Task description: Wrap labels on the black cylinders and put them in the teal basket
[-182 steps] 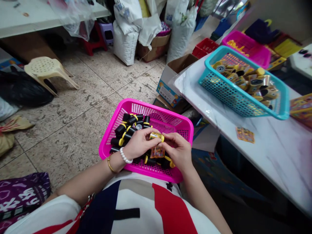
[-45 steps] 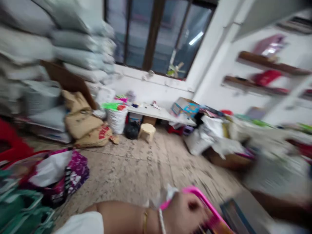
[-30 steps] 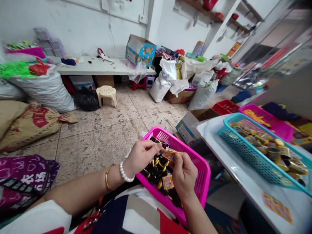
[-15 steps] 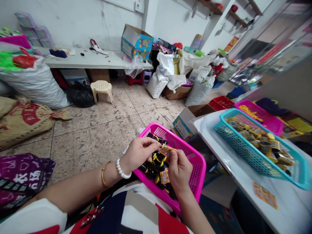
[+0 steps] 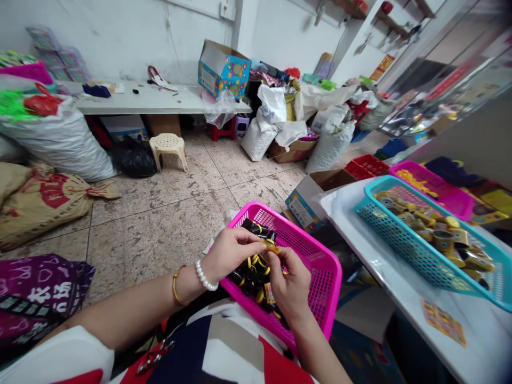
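Note:
Over the pink basket (image 5: 326,266) on my lap, both hands pinch a small yellow-orange printed sticker sheet (image 5: 272,248), seen nearly edge-on. My left hand (image 5: 236,249), wearing a pearl bracelet and a gold bangle, has thumb and fingers closed at its left end. The right end is between the thumb and bent fingers of my right hand (image 5: 290,277). Beneath them lie several black cylindrical parts with yellow rings (image 5: 248,274). Another printed sticker piece (image 5: 269,293) is among these parts, partly hidden by my right hand.
At right, a white table (image 5: 404,298) bears a turquoise basket (image 5: 404,250) of yellow cylindrical parts and a flat sticker sheet (image 5: 443,321). A cardboard box (image 5: 302,205) stands beyond my basket. A beige stool (image 5: 168,144), sacks (image 5: 86,138) and a long bench (image 5: 136,101) are farther off.
The sticker sheet has turned from showing its printed face to nearly edge-on. My right hand's fingers have shifted slightly up and left around it; both hands still hold it.

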The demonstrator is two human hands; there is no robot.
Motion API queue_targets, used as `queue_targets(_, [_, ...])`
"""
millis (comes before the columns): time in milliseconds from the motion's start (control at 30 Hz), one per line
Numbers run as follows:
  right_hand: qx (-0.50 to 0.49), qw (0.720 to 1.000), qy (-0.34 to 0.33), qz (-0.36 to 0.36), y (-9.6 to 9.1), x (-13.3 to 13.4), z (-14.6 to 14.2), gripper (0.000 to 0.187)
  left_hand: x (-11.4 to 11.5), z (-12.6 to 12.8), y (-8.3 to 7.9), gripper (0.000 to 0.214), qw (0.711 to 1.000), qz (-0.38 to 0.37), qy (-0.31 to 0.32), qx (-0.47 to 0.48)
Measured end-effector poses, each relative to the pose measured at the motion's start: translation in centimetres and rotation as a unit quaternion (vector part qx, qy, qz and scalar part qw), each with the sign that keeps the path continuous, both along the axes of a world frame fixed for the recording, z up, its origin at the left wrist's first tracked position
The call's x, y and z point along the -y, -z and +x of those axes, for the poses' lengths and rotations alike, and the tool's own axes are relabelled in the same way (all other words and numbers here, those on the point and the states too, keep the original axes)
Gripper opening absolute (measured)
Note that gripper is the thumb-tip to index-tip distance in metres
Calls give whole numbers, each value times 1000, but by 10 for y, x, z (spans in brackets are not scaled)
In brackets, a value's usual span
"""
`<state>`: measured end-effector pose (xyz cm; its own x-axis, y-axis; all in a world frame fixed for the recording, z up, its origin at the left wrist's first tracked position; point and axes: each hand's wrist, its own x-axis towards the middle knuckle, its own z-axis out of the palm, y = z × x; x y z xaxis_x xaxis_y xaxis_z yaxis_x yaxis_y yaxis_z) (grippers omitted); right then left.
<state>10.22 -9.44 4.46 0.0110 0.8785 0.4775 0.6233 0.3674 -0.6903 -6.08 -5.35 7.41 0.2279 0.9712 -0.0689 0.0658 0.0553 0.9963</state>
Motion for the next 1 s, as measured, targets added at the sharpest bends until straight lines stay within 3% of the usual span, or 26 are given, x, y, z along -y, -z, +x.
queue_targets(233, [-4, 1000, 6, -17, 4, -1, -1, 9, -2, -1, 0, 13, 998, 56, -22, -32])
queue_targets(500, [18, 999, -4, -27, 4, -1, -4, 22, -2, 2, 0, 22, 993, -101, 59, 15])
queue_targets(633, [104, 991, -30, -76, -3, -5, 22, 23, -7, 2, 11, 28, 987, -136, 65, 50])
queue_targets(700, [219, 969, 17, -110, -1, -5, 45, 24, -10, 2, 16, 29, 985, -151, 69, 51])
queue_targets(733, [295, 946, 51, -127, 3, -5, 57, 24, -11, 3, 17, 30, 983, -162, 74, 48])
queue_targets(833, [489, 847, 98, -183, 23, -2, 85, 21, -12, 4, 18, 30, 977, -186, 91, 42])
queue_targets(900, [549, 800, 93, -223, 40, 1, 96, 17, -12, 6, 19, 28, 975, -194, 98, 50])
queue_targets(1000, [559, 785, 69, -260, 59, 3, 101, 18, -11, 7, 24, 28, 968, -213, 102, 80])
